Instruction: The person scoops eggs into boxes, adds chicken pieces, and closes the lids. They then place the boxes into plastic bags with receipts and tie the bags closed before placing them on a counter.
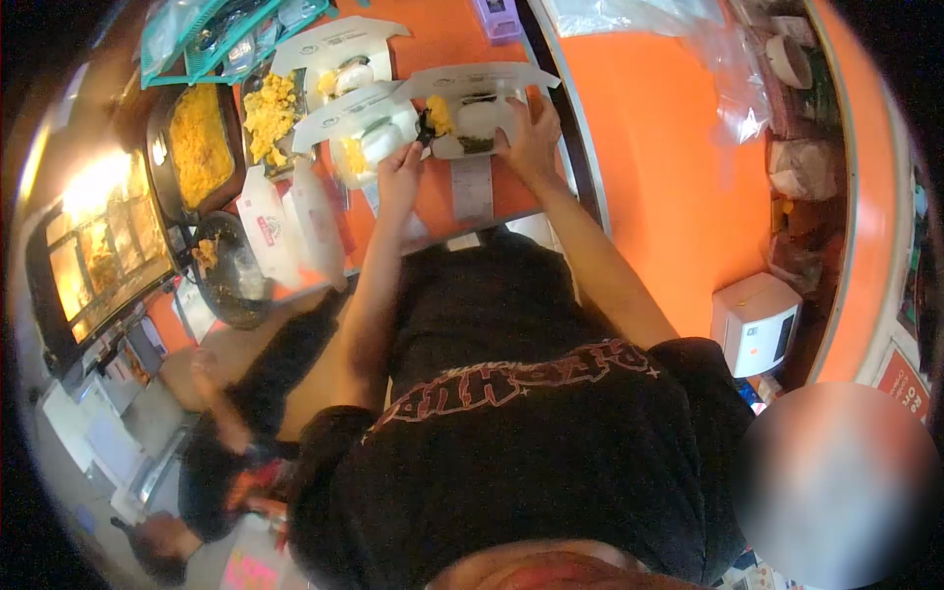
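Note:
My left hand [402, 167] is closed on a dark utensil [425, 128], whose end is over the near-right white food box [482, 74]. Yellow food [439, 115] lies at that box's left side, with white and dark green food beside it. At the box's right edge is my right hand [531, 133], its thumb on the near side and fingers around the rim. A second open box [339, 123] with yellow food stands just left, and a third [339, 41] is behind it. A paper slip [472, 192] lies below the right box.
A tray of yellow food [202, 147] and a dark pan [234, 270] are at the left. Folded white boxes [285, 224] stand near the front edge. A teal basket [206, 39] is behind. A co-worker [231, 433] is at lower left. A white device [755, 323] sits right.

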